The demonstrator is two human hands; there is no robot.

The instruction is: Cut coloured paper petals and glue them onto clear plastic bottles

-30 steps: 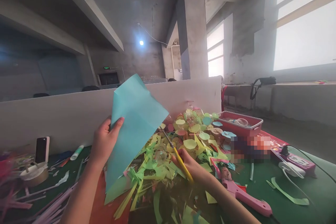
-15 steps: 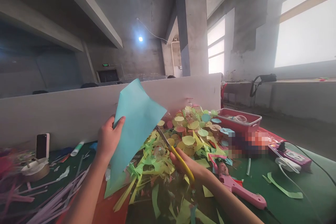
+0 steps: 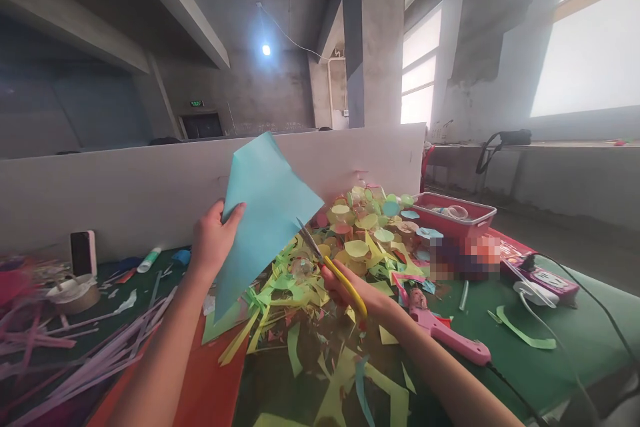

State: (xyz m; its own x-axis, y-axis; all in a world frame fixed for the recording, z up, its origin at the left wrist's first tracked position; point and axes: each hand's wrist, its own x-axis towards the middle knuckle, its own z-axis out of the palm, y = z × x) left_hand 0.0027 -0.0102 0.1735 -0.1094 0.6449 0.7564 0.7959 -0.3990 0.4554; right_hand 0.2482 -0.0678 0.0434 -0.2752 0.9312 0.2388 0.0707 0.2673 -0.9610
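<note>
A large sheet of light blue paper (image 3: pixel 265 207) is held up by my left hand (image 3: pixel 217 240), its thumb pressed on the near face at the left edge. My right hand (image 3: pixel 350 290) is closed round the yellow handles of a pair of scissors (image 3: pixel 345 280). The scissor tips touch or overlap the lower right edge of the sheet; whether they cut into it I cannot tell. Behind and below the scissors lies a heap of paper discs (image 3: pixel 357 250) in yellow, green, pink and blue. Green and yellow paper offcuts (image 3: pixel 295 293) spread beneath the sheet.
A pink glue gun (image 3: pixel 450 333) lies right of my right forearm. Behind it stand a red basket (image 3: pixel 455 213) and a purple box (image 3: pixel 555 283) with a white plug and cables. At left are a phone (image 3: pixel 83 253), a tape roll (image 3: pixel 75 293) and lilac strips (image 3: pixel 110 367). A white partition (image 3: pixel 125 193) crosses behind.
The view has tipped downward, so the background sits higher. Both hands keep their holds. The scissor tips now overlap the blue sheet's edge a little more.
</note>
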